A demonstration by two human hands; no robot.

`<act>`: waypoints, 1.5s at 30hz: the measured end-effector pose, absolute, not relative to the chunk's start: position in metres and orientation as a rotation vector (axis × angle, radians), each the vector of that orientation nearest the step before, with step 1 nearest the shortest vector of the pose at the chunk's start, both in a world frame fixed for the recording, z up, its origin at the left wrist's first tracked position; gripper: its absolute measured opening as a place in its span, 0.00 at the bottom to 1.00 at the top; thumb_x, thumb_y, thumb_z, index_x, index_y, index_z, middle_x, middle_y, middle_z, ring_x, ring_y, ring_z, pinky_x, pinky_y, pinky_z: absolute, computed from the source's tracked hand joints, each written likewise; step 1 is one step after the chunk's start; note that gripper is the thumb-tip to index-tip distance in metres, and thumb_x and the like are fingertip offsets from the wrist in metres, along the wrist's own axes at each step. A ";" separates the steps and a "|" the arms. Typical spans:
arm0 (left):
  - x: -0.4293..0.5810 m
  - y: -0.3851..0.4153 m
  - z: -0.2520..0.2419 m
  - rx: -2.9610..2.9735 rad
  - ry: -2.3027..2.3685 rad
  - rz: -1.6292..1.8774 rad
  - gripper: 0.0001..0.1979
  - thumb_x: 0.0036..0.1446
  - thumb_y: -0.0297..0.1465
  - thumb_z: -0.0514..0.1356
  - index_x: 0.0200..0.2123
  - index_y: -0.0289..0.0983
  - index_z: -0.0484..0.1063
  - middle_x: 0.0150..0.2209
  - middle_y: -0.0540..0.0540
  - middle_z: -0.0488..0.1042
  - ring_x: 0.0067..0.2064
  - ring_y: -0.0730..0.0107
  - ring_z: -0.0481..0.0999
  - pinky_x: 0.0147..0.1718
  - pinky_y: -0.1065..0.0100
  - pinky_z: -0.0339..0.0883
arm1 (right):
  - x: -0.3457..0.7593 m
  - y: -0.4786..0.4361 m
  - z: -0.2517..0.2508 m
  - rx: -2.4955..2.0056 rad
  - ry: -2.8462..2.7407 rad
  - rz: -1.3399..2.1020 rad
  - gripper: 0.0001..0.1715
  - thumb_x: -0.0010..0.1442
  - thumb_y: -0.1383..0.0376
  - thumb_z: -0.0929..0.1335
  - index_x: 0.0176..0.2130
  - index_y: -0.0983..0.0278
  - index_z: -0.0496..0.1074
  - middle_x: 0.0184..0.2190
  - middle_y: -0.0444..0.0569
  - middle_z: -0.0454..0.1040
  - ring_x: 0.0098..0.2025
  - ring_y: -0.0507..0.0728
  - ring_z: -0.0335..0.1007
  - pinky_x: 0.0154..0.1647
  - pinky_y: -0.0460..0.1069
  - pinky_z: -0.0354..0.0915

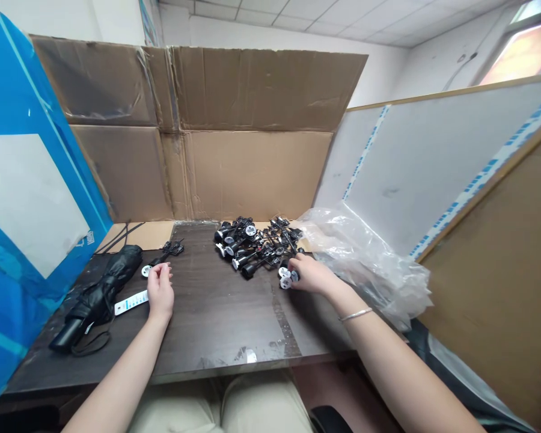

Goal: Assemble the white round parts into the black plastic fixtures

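Most black plastic parts [256,246] remain heaped on the surface [216,325], right-hand fingers [296,263] pinching a few beside the heap, left-hand fingers [162,273] loosely curled and empty.

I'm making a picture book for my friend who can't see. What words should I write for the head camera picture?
A person's right hand touches small black-and-white plastic parts beside a heap of more on a dark wooden table. The left hand is near a folded black umbrella, and flattened cardboard stands behind.
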State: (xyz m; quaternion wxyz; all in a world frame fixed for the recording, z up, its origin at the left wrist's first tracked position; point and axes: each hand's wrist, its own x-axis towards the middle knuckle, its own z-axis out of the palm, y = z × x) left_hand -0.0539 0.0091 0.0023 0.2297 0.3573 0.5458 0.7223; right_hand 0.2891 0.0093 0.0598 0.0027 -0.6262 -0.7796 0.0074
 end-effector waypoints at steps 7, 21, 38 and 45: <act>-0.053 0.007 0.004 0.981 1.502 1.983 0.10 0.49 0.35 0.55 0.32 0.35 0.67 0.30 0.48 0.69 0.27 0.77 0.66 0.21 0.77 0.57 | 0.281 0.005 0.045 -1.834 -2.547 -0.066 0.08 0.49 0.65 0.67 0.33 0.64 0.71 0.36 0.54 0.70 0.40 0.59 0.67 0.36 0.48 0.61; -0.051 0.006 0.005 1.018 1.509 1.965 0.12 0.49 0.38 0.55 0.31 0.35 0.68 0.30 0.48 0.69 0.27 0.75 0.67 0.21 0.76 0.58 | 0.280 -0.005 0.057 -1.191 -1.386 1.258 0.23 0.37 0.51 0.72 0.25 0.66 0.68 0.18 0.43 0.67 0.17 0.46 0.57 0.18 0.44 0.51; -0.057 -0.006 0.014 1.655 1.485 1.486 0.18 0.45 0.36 0.60 0.42 0.40 0.69 0.34 0.46 0.73 0.28 0.69 0.71 0.29 0.69 0.64 | 0.158 -0.001 0.038 -1.071 -1.537 1.609 0.16 0.44 0.67 0.70 0.37 0.65 0.71 0.26 0.44 0.73 0.23 0.48 0.67 0.21 0.42 0.61; -0.106 0.028 0.037 1.910 2.369 1.098 0.07 0.46 0.33 0.58 0.31 0.39 0.72 0.27 0.42 0.73 0.34 0.56 0.70 0.34 0.63 0.59 | 0.239 -0.001 0.039 -1.302 -1.583 1.028 0.13 0.47 0.60 0.67 0.33 0.66 0.71 0.28 0.47 0.74 0.28 0.51 0.69 0.31 0.47 0.66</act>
